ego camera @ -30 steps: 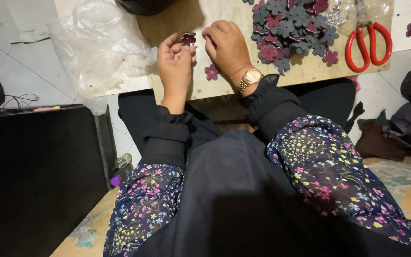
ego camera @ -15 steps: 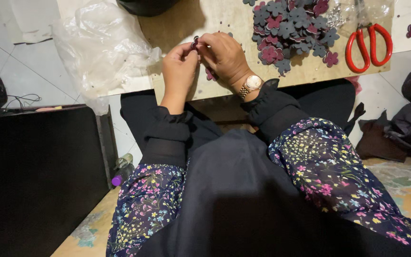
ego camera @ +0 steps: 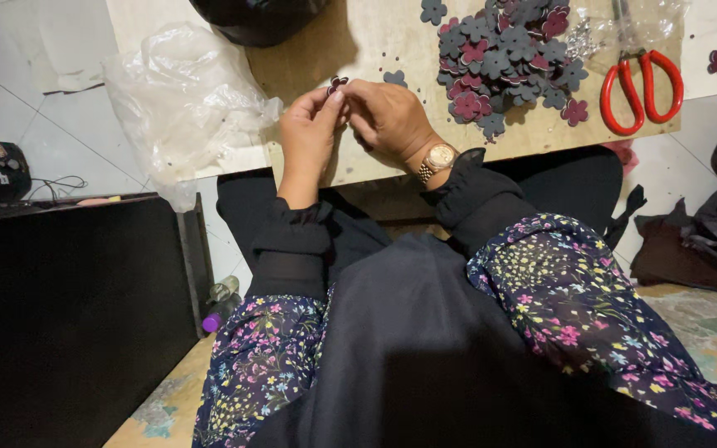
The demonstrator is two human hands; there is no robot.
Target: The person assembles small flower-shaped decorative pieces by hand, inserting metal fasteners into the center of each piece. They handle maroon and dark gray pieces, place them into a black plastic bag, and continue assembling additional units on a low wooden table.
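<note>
Both hands meet mid-frame over desk [ego camera: 358,166]: left hand [ego camera: 309,133] and right hand [ego camera: 392,120] pinch a flower [ego camera: 338,82]. Pile [ego camera: 504,62], scissors [ego camera: 641,87] upper right. Rec. firm fingertip grip, petals aligned.

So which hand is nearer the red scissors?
Right. The right hand is mid-board, with the flower pile between it and the red scissors; the left hand is farther off, beyond the right.

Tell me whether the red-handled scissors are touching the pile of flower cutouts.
Apart. The head view shows bare board between the red-handled scissors and the pile of flower cutouts; the nearest flower stops short of the left handle loop.
</note>
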